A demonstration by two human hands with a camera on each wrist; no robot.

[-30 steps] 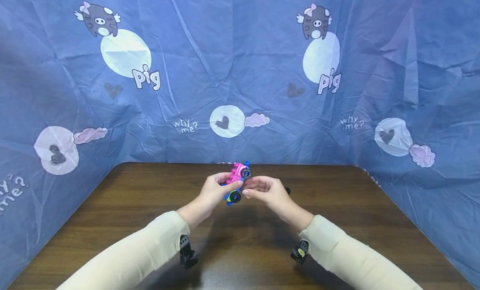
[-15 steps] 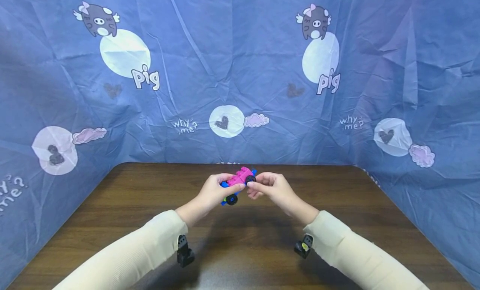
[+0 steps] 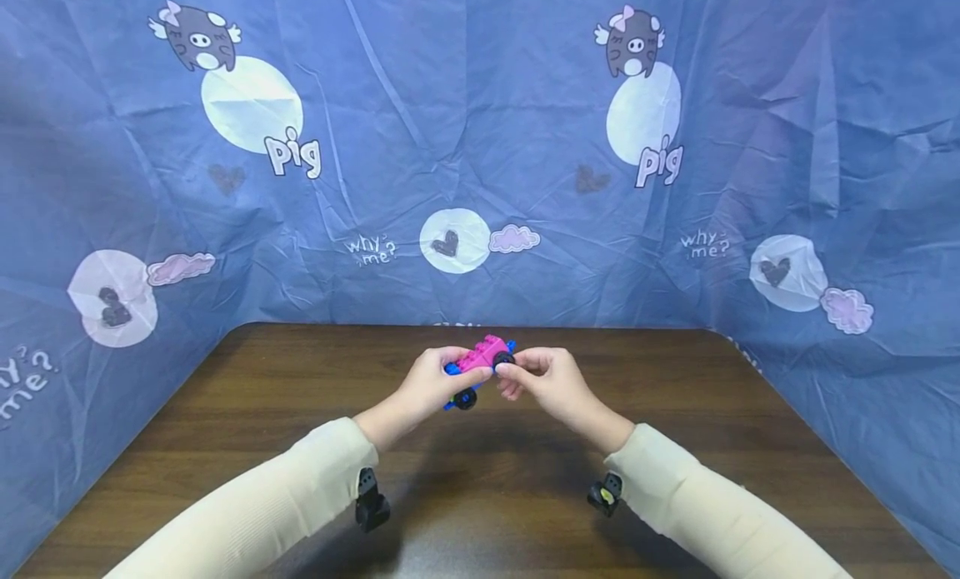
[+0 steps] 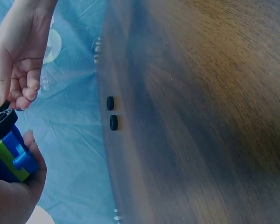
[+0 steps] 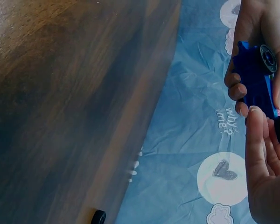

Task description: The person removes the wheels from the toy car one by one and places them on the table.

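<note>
Toy car [image 3: 482, 354]: pink studded top, blue and lime-green below, black-wheeled; held tilted above the table [image 3: 480, 504].
Left hand [image 3: 429, 385]: wrapped around the car's body.
Right hand [image 3: 553, 381]: the upper wheel [image 3: 503, 359] is pinched.
Loose wheels [image 4: 114, 122]: two (both black), set near the table's edge.
Room: far edge backed by blue cloth [image 3: 480, 146]; wood spread either side.

The car [image 3: 483, 352] is pink above and blue below with touches of lime green, its wheels [image 3: 465, 398] black with blue hubs [image 5: 269, 58]. The table [image 3: 675, 387] is grained dark brown, the loose tyres [image 4: 113, 122] black, the sleeves [image 3: 240, 504] cream. Blue cloth [image 3: 480, 87] carries dark pigs [image 3: 200, 40], white circles [image 3: 251, 117], grey hearts [image 3: 446, 243], pink clouds [image 3: 514, 238] and white lettering [image 3: 293, 156].
</note>
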